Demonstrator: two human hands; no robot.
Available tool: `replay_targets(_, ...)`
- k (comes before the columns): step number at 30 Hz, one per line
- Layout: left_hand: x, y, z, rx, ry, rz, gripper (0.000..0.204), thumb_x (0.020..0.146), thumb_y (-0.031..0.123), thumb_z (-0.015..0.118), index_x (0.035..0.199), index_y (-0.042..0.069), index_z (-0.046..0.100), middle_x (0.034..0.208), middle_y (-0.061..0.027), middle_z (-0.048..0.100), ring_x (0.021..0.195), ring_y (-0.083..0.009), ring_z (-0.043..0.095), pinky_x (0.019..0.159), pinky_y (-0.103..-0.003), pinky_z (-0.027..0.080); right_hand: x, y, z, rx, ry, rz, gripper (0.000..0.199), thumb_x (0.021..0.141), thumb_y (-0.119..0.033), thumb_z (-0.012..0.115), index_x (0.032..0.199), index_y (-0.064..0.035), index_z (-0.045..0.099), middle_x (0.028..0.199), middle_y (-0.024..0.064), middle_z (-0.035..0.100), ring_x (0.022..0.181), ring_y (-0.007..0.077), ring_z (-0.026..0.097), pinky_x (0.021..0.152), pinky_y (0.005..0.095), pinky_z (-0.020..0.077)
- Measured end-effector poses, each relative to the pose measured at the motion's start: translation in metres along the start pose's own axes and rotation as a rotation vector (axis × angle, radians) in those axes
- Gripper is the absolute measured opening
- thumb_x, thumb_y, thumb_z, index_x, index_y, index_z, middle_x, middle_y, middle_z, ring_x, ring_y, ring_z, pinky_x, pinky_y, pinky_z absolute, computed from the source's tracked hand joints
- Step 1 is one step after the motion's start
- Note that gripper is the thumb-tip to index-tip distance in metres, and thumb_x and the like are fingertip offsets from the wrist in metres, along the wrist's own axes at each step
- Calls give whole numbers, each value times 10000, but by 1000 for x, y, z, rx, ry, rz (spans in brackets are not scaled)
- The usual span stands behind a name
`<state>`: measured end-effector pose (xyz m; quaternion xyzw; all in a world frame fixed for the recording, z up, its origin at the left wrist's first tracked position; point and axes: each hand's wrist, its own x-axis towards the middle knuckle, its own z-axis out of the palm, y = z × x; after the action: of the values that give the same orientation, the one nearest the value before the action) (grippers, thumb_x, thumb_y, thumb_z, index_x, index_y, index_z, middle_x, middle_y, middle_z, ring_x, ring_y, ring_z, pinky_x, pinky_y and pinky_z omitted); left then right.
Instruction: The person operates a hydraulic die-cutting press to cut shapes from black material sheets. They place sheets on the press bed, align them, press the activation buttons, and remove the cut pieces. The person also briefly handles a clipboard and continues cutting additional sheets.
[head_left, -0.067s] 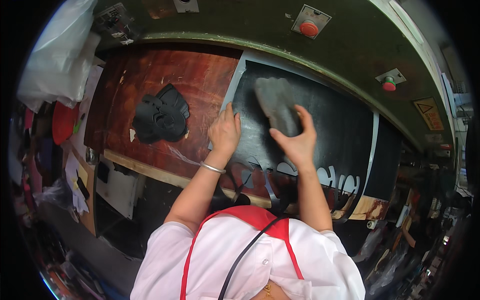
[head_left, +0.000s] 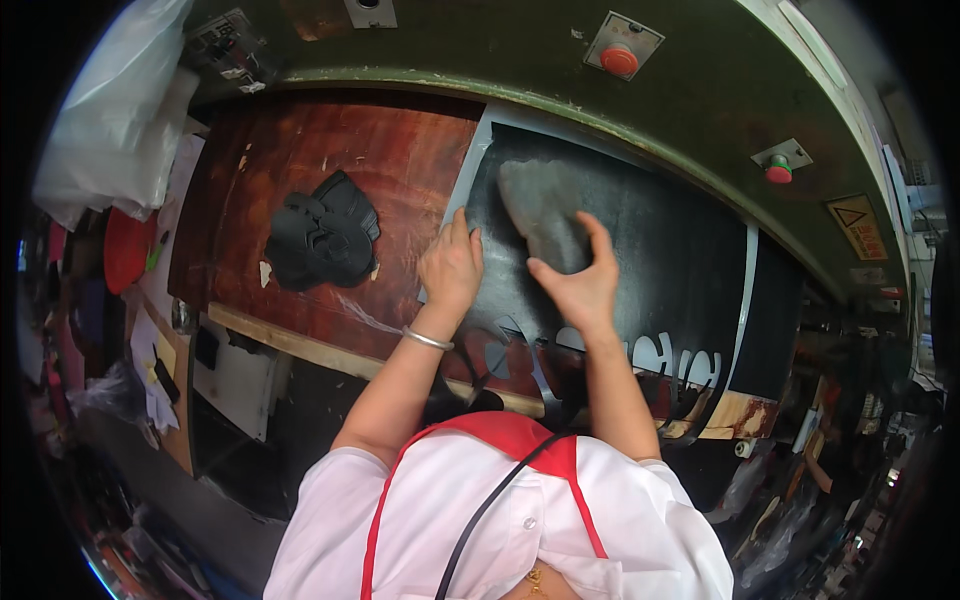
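Note:
A grey flat piece with a wavy far edge (head_left: 540, 195) is in my right hand (head_left: 585, 285), above the black sheet (head_left: 650, 260). My thumb and fingers grip its near end from both sides; motion blurs it, so its exact kind cannot be told. My left hand (head_left: 452, 265) is at the sheet's left edge, fingers stretched out together, nothing visible in it. Whether it presses on the sheet is unclear. Cut-out shapes (head_left: 650, 355) line the sheet's near edge, with black strips hanging toward me. Left of my left hand, a pile of black cut pieces (head_left: 325, 230) lies on the reddish-brown board (head_left: 420, 150).
A green machine beam (head_left: 460, 45) spans the far side, bearing a red push button (head_left: 619, 61) and another red button with a green base (head_left: 778, 168). Clear plastic bags (head_left: 120, 110) hang at the far left. A wooden strip (head_left: 290, 335) edges the board.
My right hand has shifted slightly left and nearer my left hand, carrying the grey piece with it. My left hand has hardly moved.

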<state>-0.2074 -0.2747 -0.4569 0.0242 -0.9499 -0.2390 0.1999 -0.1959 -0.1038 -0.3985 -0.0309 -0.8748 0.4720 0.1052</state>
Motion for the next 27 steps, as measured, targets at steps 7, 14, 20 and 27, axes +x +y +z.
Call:
replay_targets(7, 13, 1, 8, -37, -30, -40, 347, 881, 149, 569, 1192, -4, 566, 888, -159, 649, 764, -339, 642, 655, -425, 514, -8, -5, 46, -425, 35, -135, 794, 610, -221, 823, 1309, -90, 470, 1313, 333, 372, 1164, 477, 416, 984, 495, 384)
replay_targets(14, 64, -18, 11, -348, 23, -3, 378, 875, 63, 547, 1251, 30, 529, 849, -197, 642, 757, -354, 644, 666, -423, 504, 82, 47, -42, -17, 203, -107, 787, 792, -172, 711, 1426, -8, 275, 1378, 202, 391, 1250, 328, 426, 1029, 415, 356)
replay_targets(20, 47, -17, -18, -242, -57, -241, 284, 819, 278, 589, 974, 40, 601, 806, -189, 650, 743, -393, 639, 648, -489, 511, 194, 75, -190, -757, 916, -245, 352, 893, -216, 616, 1100, 59, 544, 1010, 229, 553, 907, 367, 552, 804, 441, 490)
replay_targets(27, 56, -17, 30, -71, -27, -98, 348, 879, 382, 585, 827, 38, 572, 628, -158, 587, 642, -369, 612, 594, -459, 484, 204, 110, -166, -559, 1010, -238, 902, 918, -560, 459, 1425, 117, 147, 1401, 444, 127, 1289, 595, 194, 1000, 642, 292)
